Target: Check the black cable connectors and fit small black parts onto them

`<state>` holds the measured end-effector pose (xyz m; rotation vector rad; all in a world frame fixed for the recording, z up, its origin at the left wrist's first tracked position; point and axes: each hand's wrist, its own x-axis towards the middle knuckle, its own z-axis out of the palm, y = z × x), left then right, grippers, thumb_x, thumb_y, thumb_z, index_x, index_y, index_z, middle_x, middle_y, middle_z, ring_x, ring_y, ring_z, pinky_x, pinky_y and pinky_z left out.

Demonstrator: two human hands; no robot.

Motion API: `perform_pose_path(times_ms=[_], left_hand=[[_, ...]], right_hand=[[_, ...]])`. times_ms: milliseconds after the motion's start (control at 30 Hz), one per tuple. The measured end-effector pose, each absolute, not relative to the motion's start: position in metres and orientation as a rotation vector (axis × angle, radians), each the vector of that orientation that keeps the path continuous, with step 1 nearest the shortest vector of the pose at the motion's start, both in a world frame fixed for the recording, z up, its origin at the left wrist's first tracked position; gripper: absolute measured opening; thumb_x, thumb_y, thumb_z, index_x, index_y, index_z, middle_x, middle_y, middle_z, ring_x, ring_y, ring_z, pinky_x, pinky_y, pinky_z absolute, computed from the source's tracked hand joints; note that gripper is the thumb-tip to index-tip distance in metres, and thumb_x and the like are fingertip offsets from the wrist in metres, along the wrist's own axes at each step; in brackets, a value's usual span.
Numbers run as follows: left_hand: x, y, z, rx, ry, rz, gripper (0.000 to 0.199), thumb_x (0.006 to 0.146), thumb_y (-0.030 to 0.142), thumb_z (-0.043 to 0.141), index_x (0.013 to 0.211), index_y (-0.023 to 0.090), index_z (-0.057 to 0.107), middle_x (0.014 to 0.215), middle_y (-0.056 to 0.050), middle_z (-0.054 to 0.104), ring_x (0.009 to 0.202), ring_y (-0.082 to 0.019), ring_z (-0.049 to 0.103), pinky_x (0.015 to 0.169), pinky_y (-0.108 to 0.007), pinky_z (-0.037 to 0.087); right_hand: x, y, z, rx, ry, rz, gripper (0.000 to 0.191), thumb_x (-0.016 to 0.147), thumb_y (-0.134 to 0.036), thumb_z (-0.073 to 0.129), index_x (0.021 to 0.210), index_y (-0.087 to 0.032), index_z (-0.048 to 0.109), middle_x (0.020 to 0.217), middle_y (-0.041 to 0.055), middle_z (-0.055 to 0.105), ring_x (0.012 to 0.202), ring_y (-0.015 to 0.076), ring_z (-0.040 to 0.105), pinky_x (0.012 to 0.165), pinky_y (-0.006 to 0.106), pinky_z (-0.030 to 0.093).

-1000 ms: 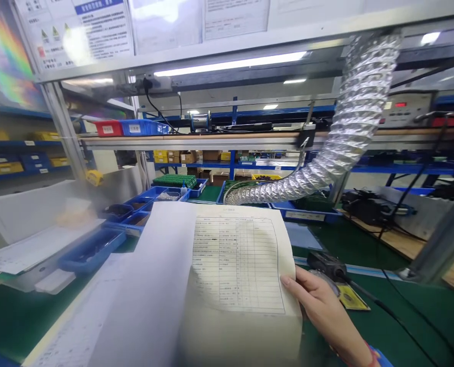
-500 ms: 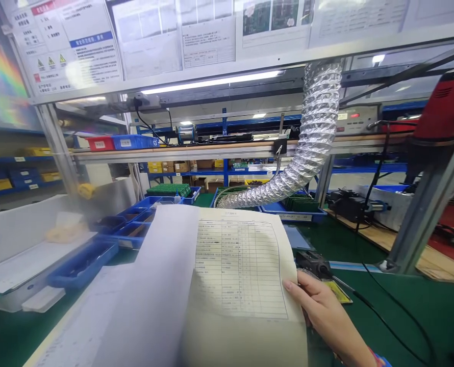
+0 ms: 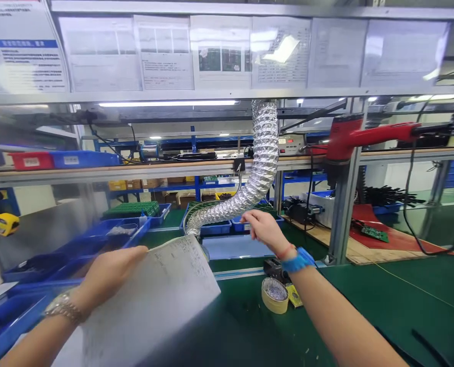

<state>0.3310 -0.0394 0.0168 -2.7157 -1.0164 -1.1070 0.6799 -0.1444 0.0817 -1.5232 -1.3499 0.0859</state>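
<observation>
My left hand [image 3: 112,272] grips the top edge of a thick stack of printed paper sheets [image 3: 154,306], which slopes down toward me over the green bench. A gold-coloured watch sits on that wrist. My right hand [image 3: 263,232] is raised in the air, holding nothing, its fingers loosely curled and a blue wrist strap below it. That hand is nearest to a silver flexible duct [image 3: 259,158], though not touching it. Below it lies a roll of yellow tape [image 3: 275,295].
Blue parts trays [image 3: 108,244] line the bench on the left. A black device [image 3: 275,270] sits behind the tape. A red heat gun [image 3: 344,137] hangs at the right, above a circuit board on a red mat [image 3: 370,233]. Posted documents run along the top.
The paper stack has swung down and now hangs from my left hand. My right hand has let go of it and risen. The view has tilted upward and turned right.
</observation>
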Motion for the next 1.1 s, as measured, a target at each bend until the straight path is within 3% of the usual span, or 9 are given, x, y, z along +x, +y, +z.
perform_pose_path(times_ms=[167, 333, 433, 567, 667, 800, 967, 1100], left_hand=[[0.345, -0.043, 0.052, -3.009, -0.944, -1.141, 0.03, 0.082, 0.04, 0.037, 0.093, 0.026, 0.06, 0.091, 0.0, 0.065, 0.081, -0.018, 0.059, 0.062, -0.021, 0.045], [0.372, -0.032, 0.068, -3.144, -0.836, -1.289, 0.026, 0.08, 0.039, 0.04, 0.087, 0.025, 0.06, 0.079, 0.0, 0.064, 0.071, -0.016, 0.057, 0.06, -0.022, 0.044], [0.39, -0.018, 0.07, -3.197, -0.824, -1.442, 0.024, 0.077, 0.041, 0.045, 0.079, 0.023, 0.061, 0.072, 0.0, 0.062, 0.066, -0.016, 0.055, 0.058, -0.023, 0.043], [0.423, 0.005, 0.074, -3.198, -0.79, -1.837, 0.026, 0.073, 0.042, 0.051, 0.079, 0.018, 0.061, 0.071, -0.001, 0.06, 0.065, -0.015, 0.053, 0.058, -0.023, 0.042], [0.463, 0.021, 0.087, -3.105, -0.702, -2.237, 0.029, 0.071, 0.042, 0.055, 0.082, 0.016, 0.059, 0.074, -0.002, 0.06, 0.063, -0.013, 0.053, 0.056, -0.022, 0.042], [0.529, 0.041, 0.111, -2.827, -0.498, -2.761, 0.029, 0.069, 0.041, 0.055, 0.082, 0.016, 0.056, 0.071, -0.001, 0.058, 0.06, -0.011, 0.05, 0.055, -0.021, 0.04], [0.581, 0.067, 0.126, -2.698, -0.566, -2.864, 0.021, 0.068, 0.035, 0.056, 0.072, 0.015, 0.056, 0.065, 0.0, 0.056, 0.057, -0.01, 0.048, 0.054, -0.02, 0.038], [0.593, 0.078, 0.133, -2.712, -0.512, -2.889, 0.018, 0.071, 0.033, 0.053, 0.075, 0.015, 0.055, 0.063, 0.001, 0.055, 0.054, -0.009, 0.048, 0.052, -0.02, 0.039]], right_hand=[[0.7, -0.065, 0.146, -1.555, -1.196, -0.02, 0.018, 0.08, -0.025, 0.047, 0.071, -0.013, 0.055, 0.063, 0.0007, 0.059, 0.034, 0.0042, 0.045, 0.034, 0.018, 0.035], [0.713, -0.02, 0.182, -1.568, -1.104, -0.026, 0.025, 0.085, -0.033, 0.045, 0.08, -0.011, 0.054, 0.064, -0.0022, 0.055, 0.047, 0.0046, 0.049, 0.044, 0.018, 0.043], [0.715, -0.023, 0.19, -1.529, -1.098, -0.037, 0.024, 0.084, -0.029, 0.046, 0.071, -0.01, 0.054, 0.056, -0.0016, 0.054, 0.042, 0.0049, 0.047, 0.042, 0.018, 0.04], [0.706, -0.064, 0.173, -1.405, -1.113, -0.125, 0.022, 0.08, -0.021, 0.042, 0.063, -0.012, 0.053, 0.052, 0.0014, 0.055, 0.037, 0.0059, 0.044, 0.039, 0.018, 0.036], [0.689, -0.096, 0.147, -1.241, -1.242, -0.371, 0.023, 0.082, -0.027, 0.037, 0.075, -0.015, 0.056, 0.06, 0.0007, 0.058, 0.045, 0.0077, 0.049, 0.048, 0.02, 0.04], [0.67, -0.113, 0.129, -1.194, -1.422, -0.793, 0.027, 0.083, -0.025, 0.035, 0.077, -0.016, 0.059, 0.065, 0.0041, 0.061, 0.059, 0.0135, 0.055, 0.06, 0.025, 0.042], [0.651, -0.146, 0.108, -0.918, -1.436, -1.033, 0.022, 0.082, -0.025, 0.039, 0.097, -0.022, 0.056, 0.08, 0.004, 0.063, 0.072, 0.016, 0.058, 0.067, 0.027, 0.044], [0.651, -0.123, 0.1, -1.039, -1.625, -0.785, 0.019, 0.082, -0.028, 0.04, 0.08, -0.022, 0.057, 0.066, 0.0007, 0.061, 0.06, 0.0135, 0.057, 0.06, 0.025, 0.044]])
